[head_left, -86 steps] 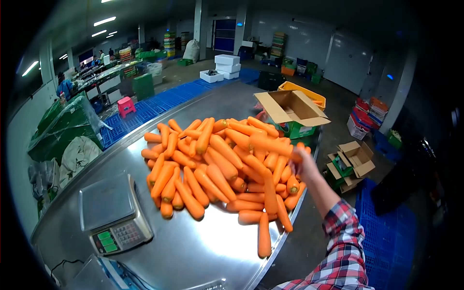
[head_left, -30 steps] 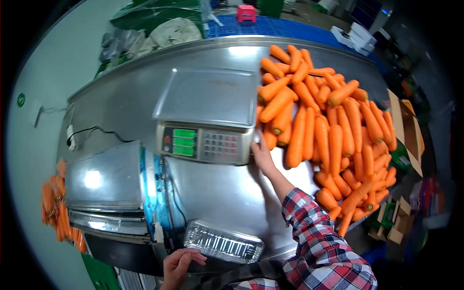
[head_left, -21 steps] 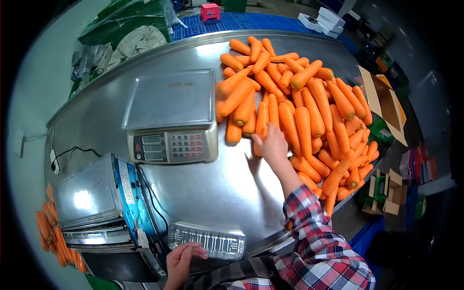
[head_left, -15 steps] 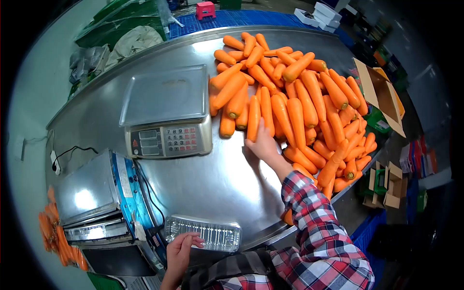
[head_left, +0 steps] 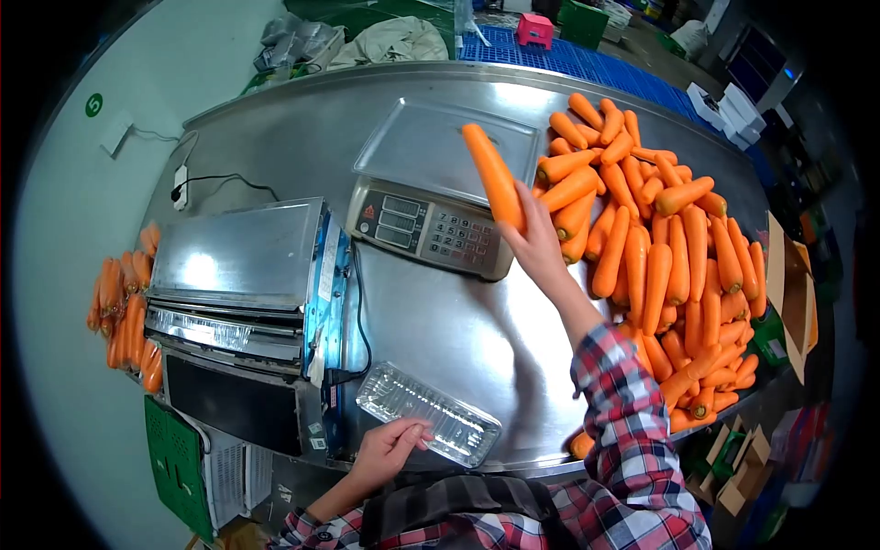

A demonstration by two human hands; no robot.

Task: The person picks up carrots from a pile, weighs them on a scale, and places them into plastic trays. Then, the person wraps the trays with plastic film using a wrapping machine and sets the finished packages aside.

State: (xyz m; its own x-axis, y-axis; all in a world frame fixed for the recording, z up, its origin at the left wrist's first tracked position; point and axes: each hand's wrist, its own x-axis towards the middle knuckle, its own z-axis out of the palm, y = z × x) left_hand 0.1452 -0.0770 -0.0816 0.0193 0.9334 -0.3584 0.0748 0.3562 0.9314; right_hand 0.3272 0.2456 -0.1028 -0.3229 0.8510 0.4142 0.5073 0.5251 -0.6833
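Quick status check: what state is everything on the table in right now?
Scale: pan bare.
Carrot: lifted, held up by the scale.
Right hand: closed on the carrot's lower end.
Tray: empty, flat on the table.
Left hand: fingers resting on the tray.
Carrot pile: loose, heaped on the table.
Box: flaps open.

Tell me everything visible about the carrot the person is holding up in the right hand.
The carrot is long, smooth and bright orange, with no greens. Its rounded upper end points up and to the left; its lower end is hidden inside the right hand, which is closed around it. It is held tilted and shows in front of the steel pan of the scale. It appears to be in the air, apart from the pile of carrots.
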